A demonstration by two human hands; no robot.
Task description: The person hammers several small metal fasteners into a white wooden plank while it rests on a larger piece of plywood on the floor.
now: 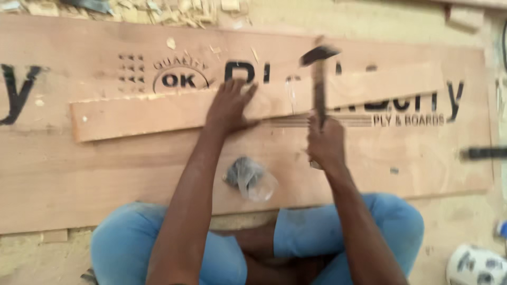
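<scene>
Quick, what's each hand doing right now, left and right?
Left hand: open, fingers spread, pressing flat on the narrow plywood strip.
Right hand: closed in a grip on the hammer, raised and blurred.

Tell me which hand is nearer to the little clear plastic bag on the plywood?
Roughly even; the left hand looks slightly nearer. It lies flat on the wooden strip, above the plastic bag. The right hand, gripping the hammer, is up and to the bag's right.

1. Pale reddish-brown plywood sheet [105, 174], stamped with black lettering and a dotted mark.
2. Same reddish-brown on narrow strip [137, 113].
3. Dark hammer [318, 79] at 12 o'clock.
4. Clear bag [251, 179], grey contents.
5. Light blue trousers [327, 232].
</scene>
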